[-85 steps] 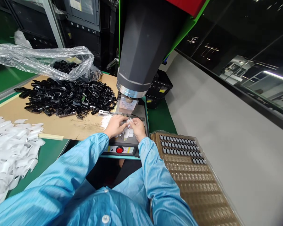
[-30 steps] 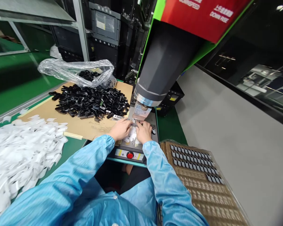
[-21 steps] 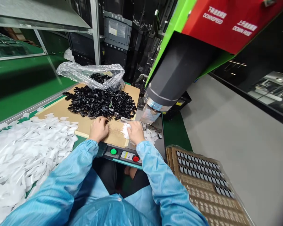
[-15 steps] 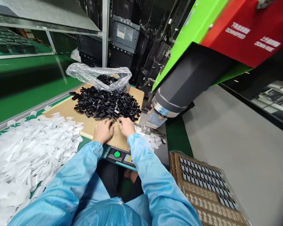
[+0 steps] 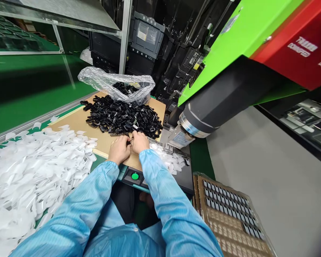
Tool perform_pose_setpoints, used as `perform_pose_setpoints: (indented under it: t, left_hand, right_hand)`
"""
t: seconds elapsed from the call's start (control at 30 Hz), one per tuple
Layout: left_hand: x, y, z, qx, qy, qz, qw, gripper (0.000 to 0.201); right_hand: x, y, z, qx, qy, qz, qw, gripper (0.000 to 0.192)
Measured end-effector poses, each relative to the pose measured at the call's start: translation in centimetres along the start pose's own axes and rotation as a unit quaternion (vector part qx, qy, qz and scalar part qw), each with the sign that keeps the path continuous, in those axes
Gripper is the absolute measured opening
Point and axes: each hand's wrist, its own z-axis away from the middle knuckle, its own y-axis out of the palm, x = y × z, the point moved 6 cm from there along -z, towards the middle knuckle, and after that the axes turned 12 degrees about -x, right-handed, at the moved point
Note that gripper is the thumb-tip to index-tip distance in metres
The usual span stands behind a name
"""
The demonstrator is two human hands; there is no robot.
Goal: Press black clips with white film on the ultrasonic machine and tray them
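Observation:
Near the front edge of the black pile, my left hand (image 5: 119,150) pinches a small black plastic part (image 5: 128,143), mostly hidden by the fingers. Close against it, my right hand (image 5: 139,142) has its fingers curled in on the same part from the other side. Both hands are over the brown board (image 5: 103,145). Just beyond the fingertips lies a heap of black plastic parts (image 5: 123,115). To the right of my right hand are loose white pieces (image 5: 172,162), thin and rounded.
A large heap of white pieces (image 5: 42,171) covers the table's left. Behind the black parts is a clear plastic bag (image 5: 96,76). A green-and-red machine (image 5: 238,43) overhangs the right, its head (image 5: 180,137) low beside the board. A green button (image 5: 135,176) sits in front; trays (image 5: 230,221) stand lower right.
My hands have come together, the right moving left towards the left hand, closing the gap around the small black plastic part. The whole view has shifted slightly.

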Motion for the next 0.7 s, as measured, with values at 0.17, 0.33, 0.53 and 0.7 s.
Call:
perform_pose_setpoints:
  t: [0.17, 0.33, 0.53, 0.7]
  left_hand:
    - [-1.1, 0.4, 0.2, 0.009, 0.082, 0.028, 0.996, 0.022]
    - [-2.0, 1.5, 1.4, 0.075, 0.165, 0.063, 0.981, 0.019]
    - [-0.9, 0.8, 2.1, 0.024, 0.123, 0.076, 0.989, 0.027]
    - [0.5, 0.7, 2.9, 0.034, 0.093, -0.029, 0.995, 0.029]
  right_hand:
    - [-1.2, -3.1, 3.7, -0.06, 0.038, -0.114, 0.991, 0.04]
    - [-6.6, -7.6, 12.3, -0.181, 0.062, -0.248, 0.95, 0.022]
    - [-19.1, -9.5, 27.6, -0.339, 0.281, -0.099, 0.892, 0.023]
    - [-20.7, -8.1, 32.4, -0.301, 0.261, -0.015, 0.917, 0.027]
